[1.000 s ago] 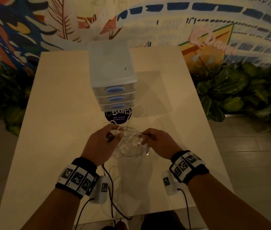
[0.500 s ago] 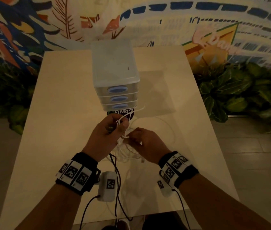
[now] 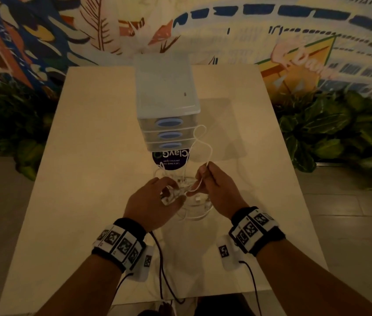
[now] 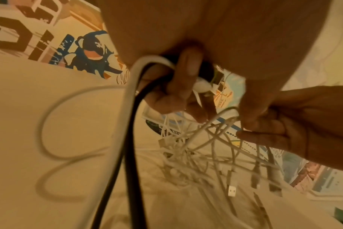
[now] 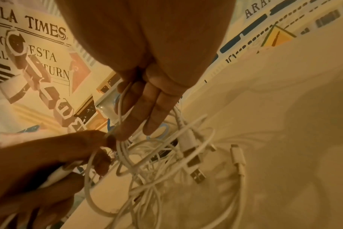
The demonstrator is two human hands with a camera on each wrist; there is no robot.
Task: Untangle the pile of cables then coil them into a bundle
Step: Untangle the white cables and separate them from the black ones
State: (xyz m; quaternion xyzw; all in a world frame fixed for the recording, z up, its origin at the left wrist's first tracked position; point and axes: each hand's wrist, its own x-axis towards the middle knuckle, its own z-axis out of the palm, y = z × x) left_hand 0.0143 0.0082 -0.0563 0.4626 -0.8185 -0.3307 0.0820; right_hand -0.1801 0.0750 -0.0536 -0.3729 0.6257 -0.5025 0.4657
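Two hands meet over the tangle of white cables (image 3: 192,197), which we see lying on the table (image 3: 89,179) at the middle of its width, between the near edge and the foot of the drawer unit (image 3: 168,110). Our left hand (image 3: 150,206) has its fingers curled around several strands at the left side of the tangle, and the left wrist view shows a thick white cable (image 4: 131,93) and a black cable (image 4: 135,124) passing through that same grip and running down toward the near edge. Our right hand (image 3: 217,188) pinches a single white strand (image 3: 203,147) between thumb and fingers, while the right wrist view shows the other fingers (image 5: 145,111) lying fairly straight alongside it. From that pinch the strand rises in a loose double loop in front of the drawer unit's right corner. Under both hands the tangle stays knotted, with a USB plug (image 5: 197,175) and a slimmer connector (image 5: 237,155) sticking out of it on the right. A round dark sticker (image 3: 171,159) lies on the table just before the drawers, partly behind the strands. Beyond the far edge stands a painted mural wall (image 3: 43,30).
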